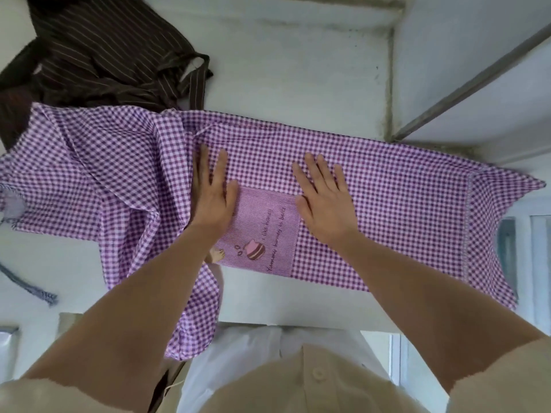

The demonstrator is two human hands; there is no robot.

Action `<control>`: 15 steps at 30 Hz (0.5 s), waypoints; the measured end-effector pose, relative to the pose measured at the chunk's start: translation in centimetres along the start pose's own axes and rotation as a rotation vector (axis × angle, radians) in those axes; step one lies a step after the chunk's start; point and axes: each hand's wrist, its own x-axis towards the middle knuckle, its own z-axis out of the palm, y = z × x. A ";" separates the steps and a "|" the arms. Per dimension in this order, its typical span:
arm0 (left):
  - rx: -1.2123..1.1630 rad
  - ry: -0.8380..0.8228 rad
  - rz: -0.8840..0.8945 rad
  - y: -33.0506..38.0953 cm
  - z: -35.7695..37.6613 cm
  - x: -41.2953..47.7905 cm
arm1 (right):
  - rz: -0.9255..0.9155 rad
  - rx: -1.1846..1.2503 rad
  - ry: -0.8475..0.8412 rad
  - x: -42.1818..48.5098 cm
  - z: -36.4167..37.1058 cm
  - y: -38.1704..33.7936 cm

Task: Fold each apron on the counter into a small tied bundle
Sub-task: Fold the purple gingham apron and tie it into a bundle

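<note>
Purple-checked apron (372, 204) lies spread lengthwise across the white counter (283, 70), its left part rumpled and one fold hanging over the near edge. A striped pocket (268, 242) printed with a cake lies flat at mid-cloth. Left hand (213, 192) rests palm down, fingers straight, on the cloth at the pocket's left edge; right hand (325, 198) is likewise flat, fingers spread, at the pocket's upper right corner, neither gripping anything. Brown striped apron (98, 55) sits crumpled at far left, just behind the checked one; grey-blue strap (29, 286) lies near the counter's left side.
</note>
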 end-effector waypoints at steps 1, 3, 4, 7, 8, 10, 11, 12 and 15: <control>-0.005 0.002 -0.009 -0.4 -0.3 0.0 | -0.005 -0.001 0.005 -0.1 -0.1 0.2; 0.002 0.011 0.015 -1.0 -1.0 0.0 | 0.000 0.000 0.006 -0.1 -0.2 0.1; 0.010 0.021 0.046 -1.4 -1.2 0.0 | 0.027 0.019 0.016 0.2 -0.2 -0.5; -0.028 0.026 0.084 -1.6 -1.4 -0.3 | 0.203 0.149 0.101 1.9 -0.8 -3.3; -0.071 -0.001 0.081 -1.7 -1.7 -0.2 | 0.245 0.187 0.124 2.8 -1.1 -5.2; -0.133 -0.051 0.084 -1.2 -2.3 -0.1 | 0.214 0.232 0.121 4.5 -1.4 -9.0; -0.161 -0.052 0.097 -1.3 -2.9 -0.1 | 0.171 0.236 0.101 5.1 -1.4 -11.1; -0.128 -0.043 0.137 -1.2 -3.3 -0.2 | 0.145 0.222 0.073 5.5 -1.1 -12.6; -0.064 -0.027 0.340 -1.8 -5.5 -1.1 | 0.179 0.166 -0.003 5.8 -0.3 -14.9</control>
